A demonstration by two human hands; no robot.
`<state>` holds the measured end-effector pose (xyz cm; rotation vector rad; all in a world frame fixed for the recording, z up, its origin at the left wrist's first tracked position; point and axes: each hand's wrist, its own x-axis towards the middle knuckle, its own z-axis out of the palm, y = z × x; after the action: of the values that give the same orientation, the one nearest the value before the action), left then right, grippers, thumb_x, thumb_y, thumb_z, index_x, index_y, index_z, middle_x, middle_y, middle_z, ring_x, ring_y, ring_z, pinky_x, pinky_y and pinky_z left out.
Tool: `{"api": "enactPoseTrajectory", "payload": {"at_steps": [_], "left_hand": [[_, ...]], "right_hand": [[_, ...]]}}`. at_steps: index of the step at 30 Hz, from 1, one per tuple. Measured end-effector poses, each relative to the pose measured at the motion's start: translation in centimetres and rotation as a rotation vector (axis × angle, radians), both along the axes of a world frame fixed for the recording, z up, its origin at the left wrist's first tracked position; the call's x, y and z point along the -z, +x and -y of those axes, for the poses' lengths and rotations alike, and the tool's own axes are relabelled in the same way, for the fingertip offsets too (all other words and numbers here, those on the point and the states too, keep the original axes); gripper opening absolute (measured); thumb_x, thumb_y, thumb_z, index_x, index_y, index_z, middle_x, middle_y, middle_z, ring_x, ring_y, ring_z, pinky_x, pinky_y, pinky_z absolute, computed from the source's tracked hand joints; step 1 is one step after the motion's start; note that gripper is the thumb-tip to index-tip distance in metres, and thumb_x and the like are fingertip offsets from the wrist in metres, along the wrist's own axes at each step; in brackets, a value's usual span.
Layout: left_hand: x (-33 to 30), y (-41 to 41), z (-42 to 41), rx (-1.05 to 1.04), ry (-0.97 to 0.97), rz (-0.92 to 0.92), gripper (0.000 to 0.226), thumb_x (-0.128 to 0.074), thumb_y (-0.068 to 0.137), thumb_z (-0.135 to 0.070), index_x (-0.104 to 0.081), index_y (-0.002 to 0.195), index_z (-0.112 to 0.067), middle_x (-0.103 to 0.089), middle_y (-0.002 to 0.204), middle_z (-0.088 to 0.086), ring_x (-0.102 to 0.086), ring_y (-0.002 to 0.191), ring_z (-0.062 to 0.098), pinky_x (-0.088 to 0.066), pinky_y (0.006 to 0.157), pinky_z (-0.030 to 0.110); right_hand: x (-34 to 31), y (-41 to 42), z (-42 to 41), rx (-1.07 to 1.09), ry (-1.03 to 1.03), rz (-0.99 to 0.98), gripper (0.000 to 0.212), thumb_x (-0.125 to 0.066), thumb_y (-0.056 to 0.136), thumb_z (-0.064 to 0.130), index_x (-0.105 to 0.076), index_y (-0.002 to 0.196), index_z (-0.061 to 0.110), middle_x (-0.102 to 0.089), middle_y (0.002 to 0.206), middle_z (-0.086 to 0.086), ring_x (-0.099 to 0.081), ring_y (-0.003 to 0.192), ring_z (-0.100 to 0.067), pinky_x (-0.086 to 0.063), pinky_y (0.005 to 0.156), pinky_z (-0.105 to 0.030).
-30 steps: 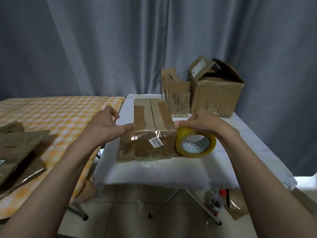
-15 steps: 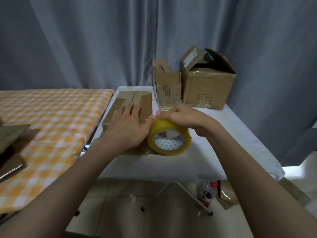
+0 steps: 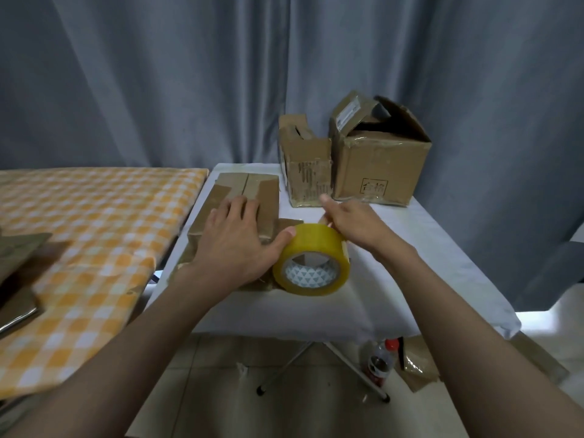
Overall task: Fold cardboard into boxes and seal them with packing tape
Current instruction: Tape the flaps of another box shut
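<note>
A brown cardboard box [image 3: 249, 191] with its top flaps closed lies on the white-covered table [image 3: 410, 248]. My left hand [image 3: 234, 238] presses flat on the box's top, fingers straight, its thumb touching the tape roll. The yellow roll of packing tape [image 3: 313, 259] stands on edge just right of the box. My right hand [image 3: 350, 222] grips the roll from above and behind. Tape between roll and box is hidden by my hands.
Two taped cardboard boxes stand at the table's back, a small one [image 3: 305, 162] and a larger one [image 3: 379, 156] with raised flaps. An orange checked table [image 3: 94, 216] at left carries flat cardboard [image 3: 19, 263]. A bottle [image 3: 379, 361] and cardboard scraps lie on the floor.
My left hand moved from the box's left edge onto its top and lies flat there. The right hand brought the tape roll against the box's right side. The camera view shifted.
</note>
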<state>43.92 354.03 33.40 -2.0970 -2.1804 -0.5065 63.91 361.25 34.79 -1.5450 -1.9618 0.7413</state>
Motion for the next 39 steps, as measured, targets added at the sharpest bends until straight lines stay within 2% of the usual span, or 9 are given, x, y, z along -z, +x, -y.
{"api": "enactPoseTrajectory", "payload": {"at_steps": [3, 6, 14, 18, 25, 30, 32, 35, 39], "left_hand": [[-0.1, 0.1, 0.0, 0.003, -0.002, 0.004, 0.096, -0.024, 0.082, -0.083, -0.031, 0.150, -0.015, -0.032, 0.154, 0.007, -0.025, 0.144, 0.026, -0.022, 0.119, 0.048], [-0.3, 0.4, 0.2, -0.018, -0.010, 0.020, 0.100, -0.028, 0.081, -0.083, -0.030, 0.148, -0.009, -0.034, 0.151, 0.011, -0.031, 0.140, 0.029, -0.026, 0.117, 0.048], [-0.9, 1.2, 0.7, -0.079, -0.012, 0.040, 0.106, -0.033, 0.077, -0.084, -0.036, 0.141, 0.001, -0.036, 0.141, 0.016, -0.038, 0.130, 0.033, -0.030, 0.114, 0.049], [-0.8, 1.2, 0.8, -0.080, -0.004, 0.039, 0.111, -0.029, 0.072, -0.089, -0.039, 0.138, 0.000, -0.038, 0.137, 0.015, -0.039, 0.127, 0.032, -0.030, 0.113, 0.048], [-0.5, 1.3, 0.6, -0.077, 0.020, 0.023, 0.114, -0.023, 0.069, -0.091, -0.043, 0.135, -0.001, -0.041, 0.135, 0.014, -0.039, 0.129, 0.031, -0.028, 0.114, 0.050], [-0.4, 1.2, 0.5, -0.077, 0.023, -0.001, 0.116, -0.019, 0.068, -0.092, -0.041, 0.136, -0.002, -0.040, 0.138, 0.014, -0.036, 0.133, 0.030, -0.023, 0.117, 0.050], [-0.3, 1.3, 0.5, -0.080, 0.020, -0.011, 0.116, -0.018, 0.069, -0.093, -0.041, 0.137, -0.002, -0.039, 0.139, 0.013, -0.035, 0.134, 0.030, -0.022, 0.118, 0.051], [-0.1, 1.6, 0.4, -0.094, 0.013, -0.020, 0.117, -0.014, 0.068, -0.093, -0.040, 0.139, -0.002, -0.037, 0.143, 0.014, -0.032, 0.139, 0.031, -0.015, 0.120, 0.053], [-0.1, 1.7, 0.2, -0.106, 0.009, -0.007, 0.118, -0.015, 0.068, -0.094, -0.039, 0.140, -0.003, -0.035, 0.147, 0.016, -0.029, 0.142, 0.032, -0.012, 0.121, 0.054]], "right_hand": [[1.2, 2.5, -0.7, 0.035, -0.103, 0.111, 0.027, -0.059, 0.098, 0.016, -0.075, 0.077, 0.011, -0.068, 0.067, -0.006, -0.059, 0.057, -0.007, -0.047, 0.061, -0.023], [2.6, 3.0, -0.5, -0.074, -0.291, 0.222, 0.030, -0.050, 0.088, -0.011, -0.078, 0.090, 0.000, -0.070, 0.071, -0.012, -0.063, 0.060, -0.015, -0.055, 0.057, -0.021], [3.3, 2.8, -0.8, 0.024, -0.189, 0.197, 0.020, -0.067, 0.080, -0.001, -0.074, 0.099, 0.001, -0.065, 0.059, -0.003, -0.059, 0.043, -0.004, -0.047, 0.044, -0.016], [2.8, 3.3, -0.6, 0.055, -0.261, 0.075, 0.005, -0.074, 0.075, 0.002, -0.072, 0.079, 0.005, -0.070, 0.061, -0.007, -0.066, 0.059, -0.014, -0.061, 0.064, -0.028], [2.7, 2.7, -0.3, 0.134, -0.331, -0.024, 0.014, -0.067, 0.077, -0.008, -0.070, 0.069, 0.003, -0.067, 0.066, -0.013, -0.065, 0.064, -0.021, -0.060, 0.076, -0.036], [2.3, 1.8, -0.8, 0.271, -0.031, -0.078, 0.016, -0.074, 0.074, -0.007, -0.071, 0.081, 0.008, -0.067, 0.101, -0.011, -0.063, 0.098, -0.022, -0.054, 0.081, -0.032], [1.5, 1.5, -0.6, 0.244, 0.057, -0.207, 0.031, -0.077, 0.071, -0.008, -0.062, 0.090, 0.011, -0.065, 0.094, -0.005, -0.062, 0.091, -0.021, -0.053, 0.074, -0.032], [-0.2, 0.8, 0.4, 0.042, 0.199, -0.366, 0.026, -0.080, 0.076, -0.002, -0.065, 0.092, 0.012, -0.070, 0.084, 0.001, -0.066, 0.076, -0.009, -0.054, 0.072, -0.025], [-1.6, 0.2, 1.7, -0.233, 0.410, -0.235, 0.017, -0.072, 0.087, 0.004, -0.076, 0.097, 0.017, -0.068, 0.100, 0.002, -0.065, 0.095, -0.008, -0.052, 0.084, -0.019]]}}
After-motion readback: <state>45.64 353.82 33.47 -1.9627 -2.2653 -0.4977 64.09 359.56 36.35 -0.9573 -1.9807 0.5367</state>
